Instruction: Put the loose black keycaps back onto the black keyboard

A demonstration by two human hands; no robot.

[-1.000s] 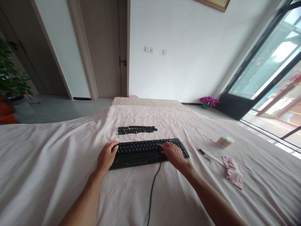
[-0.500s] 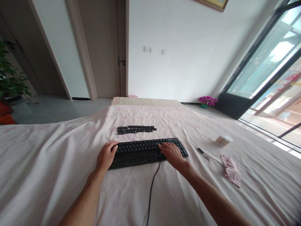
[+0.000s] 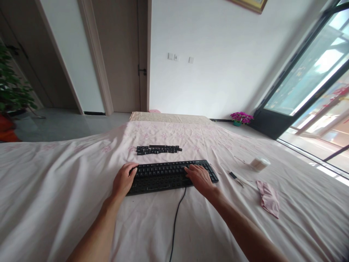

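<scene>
A black keyboard (image 3: 163,182) lies on the pink-white cloth, its upper rows fitted with keycaps and its lower rows bare. At its left end my left hand (image 3: 124,180) is closed round the edge, thumb on top. My right hand (image 3: 199,176) rests over the right part of the keys, fingers stretched forward and touching them; what lies beneath the fingertips is hidden. Beyond the keyboard, loose black keycaps (image 3: 158,150) are laid out in rows, with a long bar-shaped one at the back. A black cable (image 3: 176,222) runs from the keyboard toward me.
To the right are a clear tub of white cotton swabs (image 3: 260,163), a small brush (image 3: 233,175) with a dark end, and a folded pink cloth (image 3: 268,198). The cloth-covered surface (image 3: 147,233) is wrinkled. Purple flowers (image 3: 241,118) stand by the wall.
The view has shifted very slightly. Both hands keep their places on the keyboard, and the loose keycaps lie as before.
</scene>
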